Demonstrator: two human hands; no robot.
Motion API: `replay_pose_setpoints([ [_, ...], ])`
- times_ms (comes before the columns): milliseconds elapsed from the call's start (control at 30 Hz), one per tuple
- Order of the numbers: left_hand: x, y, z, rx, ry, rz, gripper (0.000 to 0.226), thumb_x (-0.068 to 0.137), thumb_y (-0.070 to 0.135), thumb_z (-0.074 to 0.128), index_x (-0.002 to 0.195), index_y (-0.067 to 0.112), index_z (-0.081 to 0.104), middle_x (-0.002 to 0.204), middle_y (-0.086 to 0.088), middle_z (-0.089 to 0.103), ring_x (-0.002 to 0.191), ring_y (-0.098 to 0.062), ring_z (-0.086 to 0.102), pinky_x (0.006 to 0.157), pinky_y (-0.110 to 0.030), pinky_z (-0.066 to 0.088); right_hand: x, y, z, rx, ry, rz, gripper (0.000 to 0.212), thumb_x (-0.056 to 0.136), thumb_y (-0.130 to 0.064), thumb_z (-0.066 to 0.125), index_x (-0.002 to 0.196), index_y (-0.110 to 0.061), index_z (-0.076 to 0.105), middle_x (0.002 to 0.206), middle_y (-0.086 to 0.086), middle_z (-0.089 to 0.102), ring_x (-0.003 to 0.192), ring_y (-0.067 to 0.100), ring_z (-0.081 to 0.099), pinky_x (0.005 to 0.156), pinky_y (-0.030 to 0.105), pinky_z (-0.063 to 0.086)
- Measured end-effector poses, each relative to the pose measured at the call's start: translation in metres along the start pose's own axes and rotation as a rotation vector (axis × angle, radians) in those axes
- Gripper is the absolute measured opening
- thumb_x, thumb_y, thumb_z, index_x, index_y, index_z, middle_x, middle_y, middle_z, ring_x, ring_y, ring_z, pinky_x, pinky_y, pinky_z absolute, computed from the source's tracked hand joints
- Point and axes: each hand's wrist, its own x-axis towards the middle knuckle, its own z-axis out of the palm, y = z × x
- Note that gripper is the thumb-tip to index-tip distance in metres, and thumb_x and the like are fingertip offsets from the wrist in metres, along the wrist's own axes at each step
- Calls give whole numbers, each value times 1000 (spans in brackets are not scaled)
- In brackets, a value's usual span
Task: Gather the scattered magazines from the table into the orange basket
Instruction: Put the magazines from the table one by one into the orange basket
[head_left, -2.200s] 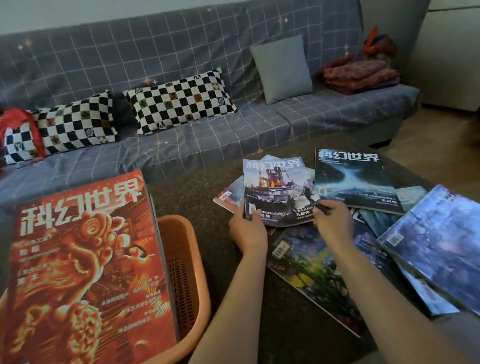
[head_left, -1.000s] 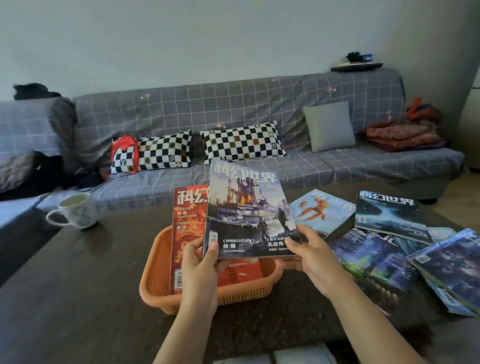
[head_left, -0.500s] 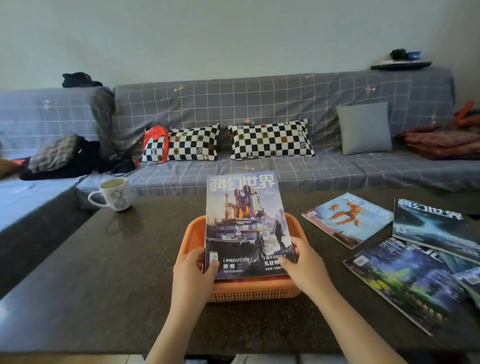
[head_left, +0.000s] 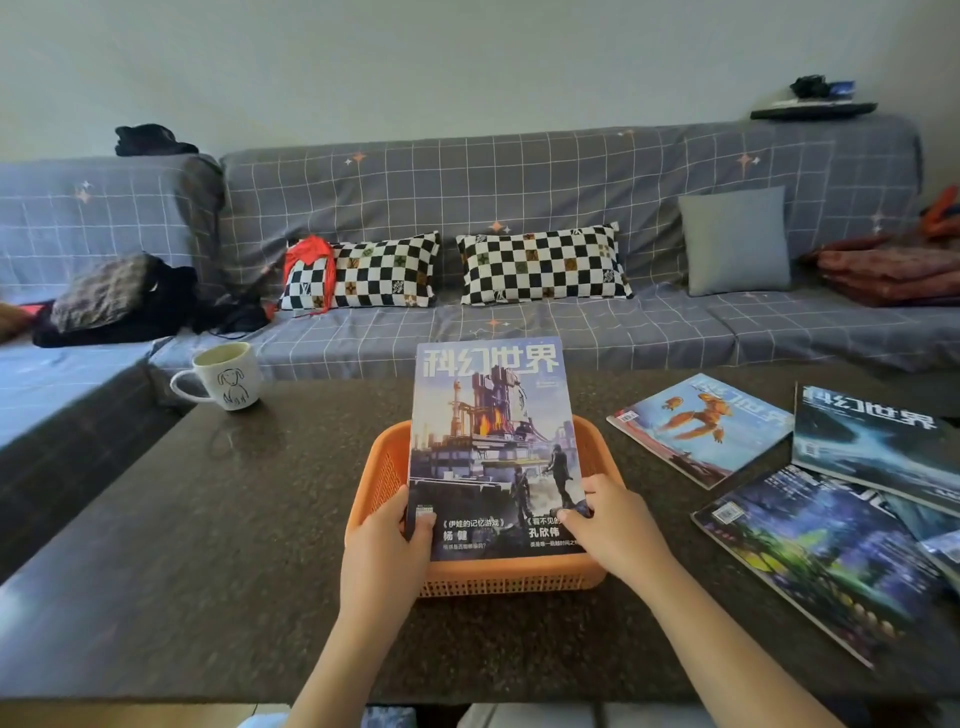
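Observation:
An orange basket (head_left: 382, 470) stands on the dark table (head_left: 218, 545) in front of me. A blue city-cover magazine (head_left: 491, 441) lies tilted in it, its far end sticking out over the back rim. My left hand (head_left: 387, 540) grips its near left corner and my right hand (head_left: 608, 530) its near right corner. More magazines lie to the right: an orange-creature cover (head_left: 698, 428), a dark teal cover (head_left: 878, 447) and a dark forest cover (head_left: 826, 551). The red magazine in the basket is hidden under the blue one.
A white mug (head_left: 228, 376) with a dog drawing stands at the table's far left corner. A grey checked sofa (head_left: 519, 332) with checkered pillows runs behind the table. The table's near edge lies just below my forearms.
Both hands lifted the blue magazine from the pile on the right, carried it left over the basket and lowered it onto the red magazine. The view has shifted so the basket is centred.

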Motion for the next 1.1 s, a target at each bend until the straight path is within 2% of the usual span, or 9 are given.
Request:
replay_pose_setpoints([
  [300, 0, 0, 3, 9, -56, -5, 34, 95, 28, 53, 129, 32, 53, 91, 24, 60, 71, 7, 58, 53, -14, 42, -1, 0, -2, -53, -25, -19, 45, 89, -34, 58, 129, -18, 44, 127, -2, 57, 109, 14, 59, 68, 16, 43],
  [400, -6, 5, 8, -86, -115, -1, 51, 93, 26, 58, 140, 30, 36, 121, 13, 62, 102, -5, 62, 75, -19, 48, -3, 1, -3, -21, -62, -51, 61, 88, -33, 61, 141, -20, 33, 138, -2, 50, 120, 15, 53, 86, 24, 46],
  [467, -11, 11, 14, -99, -121, 14, 64, 93, 25, 58, 148, 23, 24, 151, 1, 38, 139, -18, 35, 106, -34, 39, -5, 3, -4, 56, -55, -39, 72, 86, -31, 63, 146, -19, 24, 143, 0, 43, 126, 16, 48, 95, 30, 43],
  [533, -17, 21, 18, -53, -112, 7, 73, 96, 27, 54, 153, 16, 11, 162, -3, 8, 148, -17, -1, 121, -40, 11, -8, 7, -4, 154, -29, -35, 75, 86, -28, 65, 147, -18, 23, 145, 2, 41, 128, 17, 46, 100, 33, 40],
  [633, -24, 36, 27, -76, -72, 56, 66, 97, 25, 52, 152, 14, 17, 162, -1, 3, 145, -11, -10, 120, -35, -2, -15, 14, -11, 266, 48, -47, 65, 86, -25, 65, 142, -20, 34, 141, 1, 47, 123, 15, 51, 97, 30, 42],
  [733, -33, 59, 40, -208, -78, 126, 53, 96, 21, 54, 146, 21, 35, 158, 3, 25, 146, -13, 16, 117, -32, 19, -22, 27, -24, 280, 163, -65, 51, 87, -27, 63, 134, -23, 46, 133, -4, 55, 112, 8, 56, 85, 20, 44],
  [833, -40, 85, 61, -325, -137, 196, 40, 96, 19, 53, 135, 27, 48, 138, 11, 50, 126, -7, 46, 100, -26, 43, -30, 47, -42, 282, 262, -87, 37, 88, -25, 61, 124, -24, 55, 122, -7, 61, 97, -1, 53, 70, 4, 34],
  [1000, -46, 136, 110, -481, -367, 222, 34, 97, 17, 52, 128, 31, 54, 124, 18, 57, 103, 12, 52, 73, 3, 40, -46, 95, -80, 313, 417, -30, 28, 89, -20, 60, 117, -20, 60, 105, -8, 63, 85, -3, 53, 65, 6, 35],
  [1100, -52, 166, 143, -493, -471, 222, 33, 96, 19, 54, 126, 32, 55, 115, 24, 58, 94, 19, 52, 66, 6, 39, -54, 131, -101, 333, 508, 40, 24, 89, -20, 58, 114, -21, 61, 99, -11, 60, 84, 0, 53, 63, 7, 34],
])
